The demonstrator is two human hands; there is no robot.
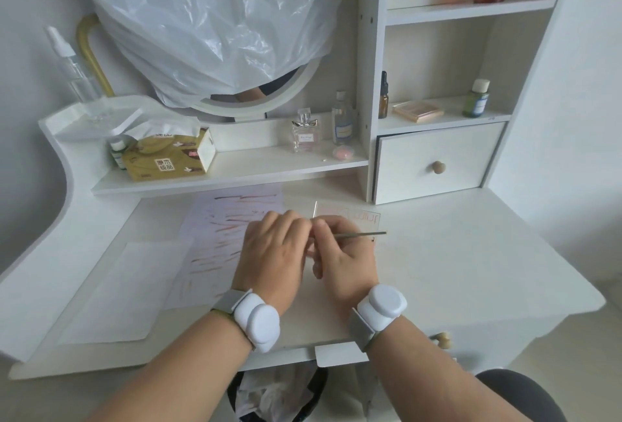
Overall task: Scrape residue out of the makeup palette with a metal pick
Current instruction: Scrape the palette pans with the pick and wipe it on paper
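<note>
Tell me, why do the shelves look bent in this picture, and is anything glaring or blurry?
Head view: the wide-angle lens bows straight lines, so the shelf unit leans near the edges. Light is soft and even, with faint shadows under the left hand and right hand. The plastic bag over the mirror shows bright sheen. The metal pick reads fairly sharp; the palette looks pale and washed out.

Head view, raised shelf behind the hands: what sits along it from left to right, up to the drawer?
Tissue box → perfume bottle → tall clear bottle with a pink puff in front → amber dropper bottle → flat compact → green bottle.
</note>
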